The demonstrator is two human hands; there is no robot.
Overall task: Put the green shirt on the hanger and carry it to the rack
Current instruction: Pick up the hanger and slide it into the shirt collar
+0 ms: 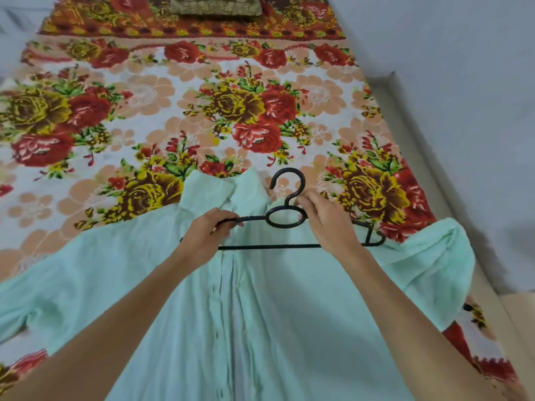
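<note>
you hold the black hanger (269, 246) just below the green shirt's (260, 314) collar (208, 192): left hand (208, 231) grips one arm, right hand (327, 224) pinches the other. the shirt lies unhung on the bed (231, 111). next, probably, feed an arm inside the collar.

So beyond the hanger (269, 246) we've got loads of room: flat floral bed (173, 117) running up to the pillow (215, 7) at the far end. Left of the hanger it's open sheet too. Right of the hanger we're tight, since the wall (463, 96) runs along the bed edge. Under the hanger lies the green shirt (260, 328), its sleeve humped up right of the hanger.
</note>
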